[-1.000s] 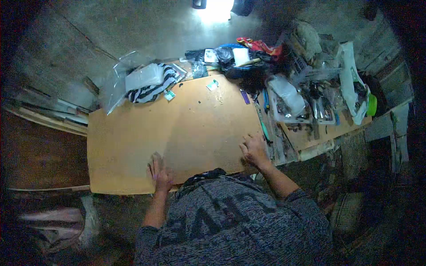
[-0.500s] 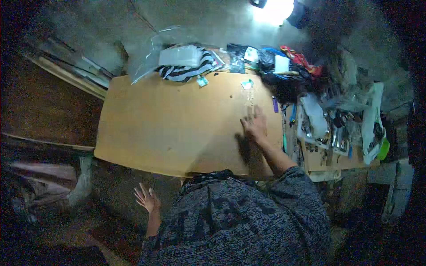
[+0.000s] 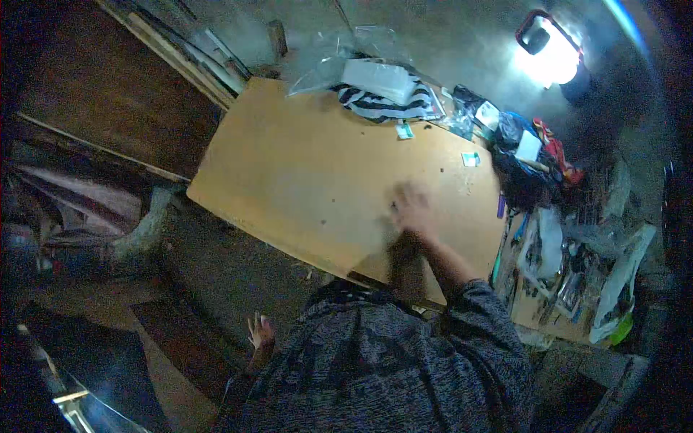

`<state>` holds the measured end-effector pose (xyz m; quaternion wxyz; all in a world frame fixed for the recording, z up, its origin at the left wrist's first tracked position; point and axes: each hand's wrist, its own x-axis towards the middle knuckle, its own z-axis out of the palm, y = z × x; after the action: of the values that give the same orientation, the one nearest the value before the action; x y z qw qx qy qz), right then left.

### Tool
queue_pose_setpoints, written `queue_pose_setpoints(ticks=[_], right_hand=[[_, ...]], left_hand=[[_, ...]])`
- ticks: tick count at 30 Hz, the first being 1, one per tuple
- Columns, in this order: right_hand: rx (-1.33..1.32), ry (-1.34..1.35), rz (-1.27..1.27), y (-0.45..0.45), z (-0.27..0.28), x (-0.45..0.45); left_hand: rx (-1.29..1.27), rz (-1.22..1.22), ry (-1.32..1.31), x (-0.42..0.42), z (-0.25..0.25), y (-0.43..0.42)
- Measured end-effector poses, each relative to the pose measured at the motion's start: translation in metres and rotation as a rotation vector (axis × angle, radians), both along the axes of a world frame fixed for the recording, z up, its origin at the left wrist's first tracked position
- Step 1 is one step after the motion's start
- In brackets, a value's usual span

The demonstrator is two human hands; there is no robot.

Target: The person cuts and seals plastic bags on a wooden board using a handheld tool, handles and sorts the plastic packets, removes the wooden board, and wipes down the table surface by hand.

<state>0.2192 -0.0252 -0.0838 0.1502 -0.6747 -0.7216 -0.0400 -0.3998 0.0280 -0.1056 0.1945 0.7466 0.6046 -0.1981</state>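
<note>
My right hand (image 3: 413, 209) is over the middle of the tan board (image 3: 289, 159), fingers spread and slightly blurred, with nothing seen in it. Whether its palm touches the surface is hard to tell. Off the board's near edge, low beside my body, my left hand (image 3: 260, 332) hangs with its fingers apart and holds nothing. A small white and green packet (image 3: 471, 159) lies on the board to the right of my right hand, with crumbs near it. Another small packet (image 3: 405, 130) lies at the far edge, by a striped cloth (image 3: 382, 107).
Clear plastic packs (image 3: 379, 78) lie on the striped cloth. Black bags and a red cloth (image 3: 554, 148) are heaped at the far right. A purple item (image 3: 501, 205) lies at the right edge, near a tray of utensils (image 3: 570, 285). A bright lamp (image 3: 548, 56) shines beyond.
The view has turned, so the board appears tilted. My left hand has left the board and dropped beside my body. My right hand has moved from the near right edge toward the board's middle.
</note>
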Motion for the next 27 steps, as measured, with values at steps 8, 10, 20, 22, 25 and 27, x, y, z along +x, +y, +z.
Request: queue_pose_setpoints(ticks=[8, 10, 20, 22, 25, 27], right_hand=[[0.119, 0.114, -0.922, -0.04, 0.055, 0.05], [0.074, 0.094, -1.147, -0.041, 0.049, 0.039], [-0.446, 0.597, 0.287, 0.138, 0.18, -0.232], [-0.231, 0.975, 0.06, 0.148, 0.133, -0.209], [0.184, 1.269, -0.458, 0.111, 0.018, -0.074], [-0.069, 0.501, -0.999, 0.053, -0.012, 0.014]], left_hand=[[-0.318, -0.174, 0.217, -0.027, -0.048, -0.008], [-0.328, -0.198, 0.261, -0.039, -0.077, -0.009], [0.099, -0.66, 0.135, -0.066, -0.11, 0.027], [-0.082, -0.42, 0.029, -0.075, -0.089, 0.036], [-0.345, -0.06, -0.12, -0.07, -0.068, 0.064], [-0.455, 0.202, -0.182, -0.077, -0.051, 0.068]])
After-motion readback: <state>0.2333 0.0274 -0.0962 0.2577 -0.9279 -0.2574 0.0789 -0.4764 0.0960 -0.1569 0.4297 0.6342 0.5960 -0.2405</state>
